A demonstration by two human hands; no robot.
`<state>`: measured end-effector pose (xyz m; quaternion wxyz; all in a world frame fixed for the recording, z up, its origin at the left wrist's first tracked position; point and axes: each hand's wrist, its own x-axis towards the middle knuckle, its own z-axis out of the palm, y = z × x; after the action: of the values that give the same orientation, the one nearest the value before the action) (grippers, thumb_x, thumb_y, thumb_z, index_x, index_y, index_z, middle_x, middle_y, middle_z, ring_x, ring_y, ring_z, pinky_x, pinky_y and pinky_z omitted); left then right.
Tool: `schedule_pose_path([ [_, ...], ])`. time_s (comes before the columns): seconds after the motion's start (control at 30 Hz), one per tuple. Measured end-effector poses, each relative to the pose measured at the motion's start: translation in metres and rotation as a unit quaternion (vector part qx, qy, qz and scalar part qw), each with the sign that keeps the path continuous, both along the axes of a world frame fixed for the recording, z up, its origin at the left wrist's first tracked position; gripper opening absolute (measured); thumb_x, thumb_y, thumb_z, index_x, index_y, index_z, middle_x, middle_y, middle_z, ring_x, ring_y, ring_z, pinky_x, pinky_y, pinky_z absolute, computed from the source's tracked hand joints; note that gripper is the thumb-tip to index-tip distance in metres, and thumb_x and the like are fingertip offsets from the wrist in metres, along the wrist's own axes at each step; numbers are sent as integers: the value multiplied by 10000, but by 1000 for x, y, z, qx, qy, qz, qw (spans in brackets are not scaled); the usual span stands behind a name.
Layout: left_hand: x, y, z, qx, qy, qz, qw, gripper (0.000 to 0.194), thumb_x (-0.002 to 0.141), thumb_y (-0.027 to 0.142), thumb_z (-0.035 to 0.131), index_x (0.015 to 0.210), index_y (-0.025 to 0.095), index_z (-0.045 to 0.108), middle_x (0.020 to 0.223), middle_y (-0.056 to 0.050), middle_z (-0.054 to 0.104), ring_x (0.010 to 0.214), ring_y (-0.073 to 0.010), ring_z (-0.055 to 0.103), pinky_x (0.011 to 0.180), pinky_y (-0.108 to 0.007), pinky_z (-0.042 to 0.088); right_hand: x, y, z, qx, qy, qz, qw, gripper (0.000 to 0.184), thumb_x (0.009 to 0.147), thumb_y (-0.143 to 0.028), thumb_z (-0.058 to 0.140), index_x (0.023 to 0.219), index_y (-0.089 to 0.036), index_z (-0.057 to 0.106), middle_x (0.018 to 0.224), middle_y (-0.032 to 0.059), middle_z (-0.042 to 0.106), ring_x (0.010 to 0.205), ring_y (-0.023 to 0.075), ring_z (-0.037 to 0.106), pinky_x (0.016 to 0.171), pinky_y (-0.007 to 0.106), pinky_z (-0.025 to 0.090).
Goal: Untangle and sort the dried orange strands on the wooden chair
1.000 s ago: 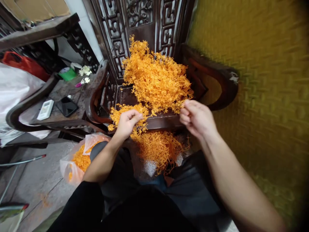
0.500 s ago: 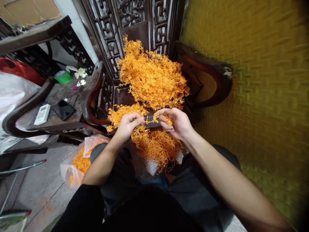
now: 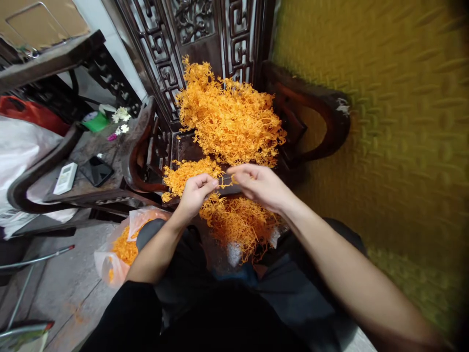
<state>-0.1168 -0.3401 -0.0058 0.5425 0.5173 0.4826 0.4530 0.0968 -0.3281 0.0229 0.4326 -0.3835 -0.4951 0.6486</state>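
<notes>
Left hand (image 3: 197,195) pinched thumb-to-finger on orange strand (image 3: 224,184), which spanned the gap to the right hand (image 3: 261,185). Right half-curled, fingers at the strand's other end, grip unclear. Big orange pile (image 3: 234,122) sat beyond both hands, smaller pile (image 3: 181,175) just beside left, stringy clump (image 3: 244,227) below them.

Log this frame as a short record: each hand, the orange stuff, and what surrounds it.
left hand: pinches an orange strand between thumb and finger
right hand: at the strand's other end; grip hidden by its fingers
large orange heap: on the chair seat, against the backrest
small orange heap: near the seat's front left, beside the left hand
orange stems: tangled below the seat's front edge
side table: phone, white remote, white flowers
floor: plastic bag holding orange pieces, left of the legs
</notes>
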Motion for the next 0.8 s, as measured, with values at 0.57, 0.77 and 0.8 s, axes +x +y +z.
schedule_pose_path([
  [0.57, 12, -11, 19, -35, 34, -137, 989, 312, 801, 397, 805, 679, 137, 684, 562, 37, 484, 519, -64, 348, 504, -235, 219, 1, 6, -2, 139, -98, -27, 985, 292, 827, -464, 784, 774, -183, 724, 736, 27, 691, 670, 143, 611, 623, 278, 469],
  [0.77, 10, 1, 21, -98, -158, -77, 980, 255, 801, 309, 812, 700, 128, 664, 517, 69, 389, 426, -24, 257, 439, -196, 161, 43, 34, 8, 21, 109, -239, 965, 320, 881, -475, 719, 769, -217, 565, 730, -2, 634, 456, 66, 462, 359, 203, 253],
  [0.8, 10, 4, 23, -99, -207, -59, 972, 234, 829, 298, 794, 738, 131, 658, 562, 64, 411, 438, -21, 277, 436, -183, 183, 43, 32, 8, -5, 102, -194, 976, 277, 857, -425, 746, 790, -207, 590, 796, 27, 673, 487, 75, 511, 358, 201, 262],
])
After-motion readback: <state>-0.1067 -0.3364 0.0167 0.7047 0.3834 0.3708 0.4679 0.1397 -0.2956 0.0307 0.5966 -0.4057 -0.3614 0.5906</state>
